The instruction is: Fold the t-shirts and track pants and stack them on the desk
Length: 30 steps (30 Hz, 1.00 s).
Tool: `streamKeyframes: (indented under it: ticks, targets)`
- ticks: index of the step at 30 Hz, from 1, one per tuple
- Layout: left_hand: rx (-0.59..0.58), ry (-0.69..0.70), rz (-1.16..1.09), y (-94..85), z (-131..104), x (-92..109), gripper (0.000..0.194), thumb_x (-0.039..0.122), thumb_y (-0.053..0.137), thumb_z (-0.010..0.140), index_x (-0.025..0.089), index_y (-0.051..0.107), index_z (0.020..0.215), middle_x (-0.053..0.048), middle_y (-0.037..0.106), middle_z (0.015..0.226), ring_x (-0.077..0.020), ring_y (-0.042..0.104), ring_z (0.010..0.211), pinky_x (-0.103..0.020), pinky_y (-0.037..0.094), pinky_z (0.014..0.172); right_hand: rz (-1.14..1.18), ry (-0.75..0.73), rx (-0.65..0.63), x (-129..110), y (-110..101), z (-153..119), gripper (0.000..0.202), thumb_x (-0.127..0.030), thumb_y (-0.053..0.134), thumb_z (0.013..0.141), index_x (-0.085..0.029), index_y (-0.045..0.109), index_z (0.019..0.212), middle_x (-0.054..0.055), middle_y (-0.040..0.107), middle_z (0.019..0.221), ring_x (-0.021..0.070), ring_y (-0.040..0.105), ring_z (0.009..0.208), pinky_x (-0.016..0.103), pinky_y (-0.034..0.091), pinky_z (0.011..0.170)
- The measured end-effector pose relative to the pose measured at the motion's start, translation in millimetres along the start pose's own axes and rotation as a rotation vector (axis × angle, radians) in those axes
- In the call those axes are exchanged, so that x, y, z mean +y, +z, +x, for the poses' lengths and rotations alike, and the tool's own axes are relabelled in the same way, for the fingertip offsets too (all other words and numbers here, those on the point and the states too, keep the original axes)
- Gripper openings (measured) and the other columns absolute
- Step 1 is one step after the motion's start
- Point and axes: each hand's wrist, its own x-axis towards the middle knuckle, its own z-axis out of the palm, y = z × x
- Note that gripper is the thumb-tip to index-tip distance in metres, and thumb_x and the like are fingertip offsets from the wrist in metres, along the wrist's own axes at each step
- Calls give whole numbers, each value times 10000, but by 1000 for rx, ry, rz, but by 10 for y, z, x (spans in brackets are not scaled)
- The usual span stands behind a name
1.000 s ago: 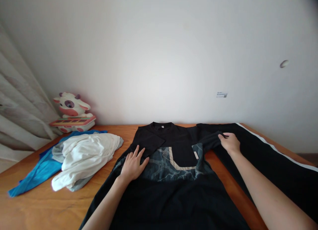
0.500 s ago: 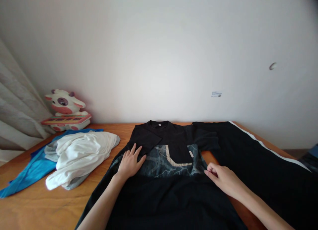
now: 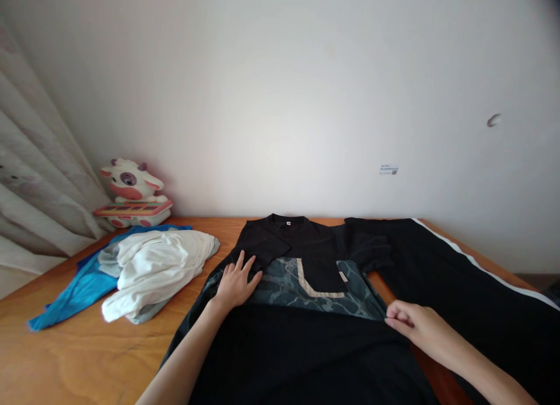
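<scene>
Wall and table: pale wall [image 3: 280, 113] behind a wooden table [image 3: 65, 358], with a curtain [image 3: 48, 177] hanging by its far left corner.
Black T-shirt [image 3: 301, 335]: spread across the middle of the table, collar just short of the far edge, patterned panel and pale-trimmed pocket facing up; its lower end runs out of view toward the near edge.
Left hand [image 3: 236, 282]: palm down with fingers spread, resting on the shirt beside the panel; it grips nothing.
Right hand [image 3: 402, 317]: fingers curled in, thumb and forefinger pinching the shirt's opposite side at the panel's lower border.
Smooth so far: collar, pocket and most of the panel look well laid out, so the upper front seems largely in order.
Not yet flat: the sleeve toward the table's left edge lies turned inward over the chest; the other is rumpled, reaching over the black trousers [image 3: 464, 300]. How the hem lies cannot be told.
Right edge: those white-striped trousers, as they appear to be, lie spread there.
Left edge: a bunched white garment [image 3: 161, 259] on a blue garment [image 3: 81, 291], both unsorted by their look.
Far left corner: a cow-shaped toy keyboard [image 3: 133, 209].
</scene>
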Motion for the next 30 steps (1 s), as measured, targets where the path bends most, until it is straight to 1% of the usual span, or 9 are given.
streamKeyframes:
  ticks: [4,7,10,12,16,19,22,25,30]
  targets:
    - [-7,-46,104,-145,-51,185,603,500,437,997,161,522,1489,-237,431,1571,-437,596,1229,-559,425,1029,-83,-90,154,-60,-87,105,429,-593,486,903,-258,733,801,85,722,906,252,692,830,357,515,764]
    - [57,11,125,-269,-72,381,534,449,489,969,125,626,1371,-247,471,1537,-445,560,1261,-562,452,1001,-110,-177,333,-233,-9,292,527,-579,328,993,-250,697,1177,126,688,1241,282,656,1129,424,504,974]
    - [126,134,64,-254,-54,427,556,465,492,970,165,576,1429,-184,424,1592,-385,450,1408,-529,368,1135,-199,-226,266,-357,229,466,660,-621,280,1007,-221,498,1485,143,497,1544,291,480,1405,485,387,1149]
    - [93,122,13,-156,-36,327,626,529,464,979,186,499,1501,-160,379,1624,-361,360,1486,-530,285,1203,-284,-134,159,-340,382,541,804,-721,273,968,-200,388,1569,159,360,1633,323,320,1509,554,286,1205]
    - [-23,72,-85,19,-9,26,774,678,396,965,171,424,1550,-162,350,1636,-347,297,1523,-521,265,1223,-351,47,21,-194,402,650,1004,-862,306,863,-191,298,1610,143,192,1687,354,177,1548,560,189,1239]
    - [12,48,-95,-21,51,-16,713,653,414,967,162,534,1470,-172,458,1574,-358,408,1464,-519,308,1201,-355,38,33,-242,224,772,870,-785,271,925,-173,540,1483,165,425,1594,374,370,1477,546,305,1194]
    - [90,45,-109,-107,192,122,544,504,365,1019,153,676,1295,-171,612,1429,-338,554,1336,-495,373,1155,-379,-86,196,-470,139,944,715,-544,179,1028,-135,727,1238,198,617,1410,340,542,1342,498,389,1134]
    - [80,88,-157,-84,393,257,542,506,381,1013,173,625,1364,-166,540,1509,-345,491,1396,-521,340,1171,-332,-184,239,-704,261,1149,622,-487,247,1035,-134,595,1413,186,512,1525,312,458,1422,477,348,1169]
    - [-161,79,-184,96,759,171,693,669,368,966,255,480,1511,-161,359,1633,-431,274,1513,-703,232,1147,-283,-22,112,-768,549,1553,697,-618,254,1019,-226,362,1584,158,291,1663,350,211,1542,614,213,1203]
